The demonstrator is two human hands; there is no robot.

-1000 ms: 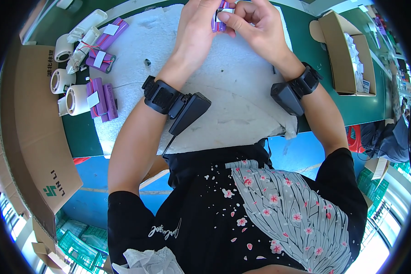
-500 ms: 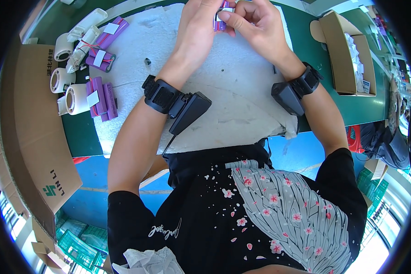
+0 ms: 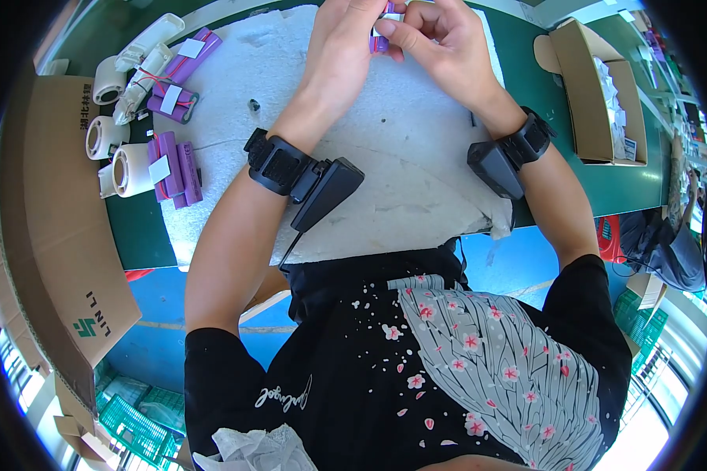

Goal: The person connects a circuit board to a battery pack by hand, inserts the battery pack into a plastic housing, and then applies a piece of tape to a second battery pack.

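Both hands meet at the top edge of the head view, above a white foam sheet (image 3: 393, 180) on the green table. Between them is a purple battery pack (image 3: 379, 44) with a white patch, largely covered by fingers. My left hand (image 3: 339, 47) is closed round its left side. My right hand (image 3: 440, 49) presses its thumb on the pack's white patch, its other fingers curled behind. To the left lie more purple battery packs (image 3: 187, 169) with white labels and red wires, beside white cylindrical housings (image 3: 133, 170).
A large cardboard box (image 3: 51, 212) flanks the table's left side. An open carton (image 3: 593, 102) holding white pieces stands at the right. Straps with black devices (image 3: 279, 162) are on both my wrists. Green crates (image 3: 137, 424) sit on the floor at lower left.
My hands and the battery pack stay almost in place, with only a slight shift of the pack between my fingers. At the far right, a person's arm has come into sight.
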